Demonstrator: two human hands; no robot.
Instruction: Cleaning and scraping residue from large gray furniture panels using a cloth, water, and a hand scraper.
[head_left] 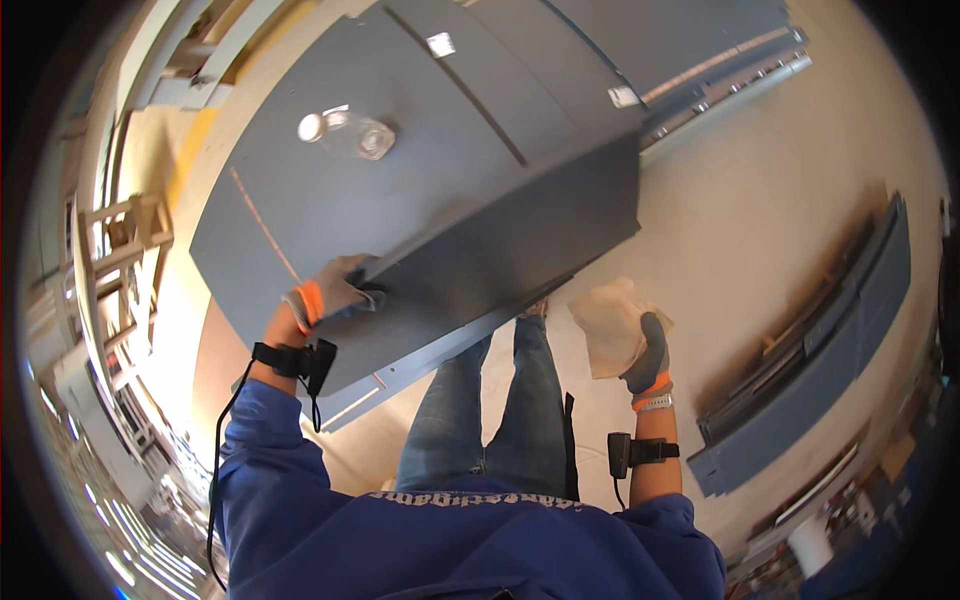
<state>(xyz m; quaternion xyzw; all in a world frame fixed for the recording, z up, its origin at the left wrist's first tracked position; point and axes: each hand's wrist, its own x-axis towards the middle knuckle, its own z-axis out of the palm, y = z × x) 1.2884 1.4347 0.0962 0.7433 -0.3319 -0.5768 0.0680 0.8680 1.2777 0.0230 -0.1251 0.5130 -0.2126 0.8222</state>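
My left hand (345,288), in a grey glove with an orange cuff, is closed on the near left edge of a dark grey panel (500,250). That panel stands tilted, with its upper edge raised over a larger grey panel surface (290,190). On this surface lies a clear bottle (350,134) with a white cap. Out to the right, my gloved right hand (650,355) grips a crumpled beige cloth (608,325), apart from the panels. Part of the left fingers is hidden at the panel edge.
More grey panels (700,45) lie at the far right of the stack, beside a metal rail (730,105). Further long grey panels (820,360) rest on the floor to the right. Wooden frames (125,235) stand along the left. My legs are just below the panel's near edge.
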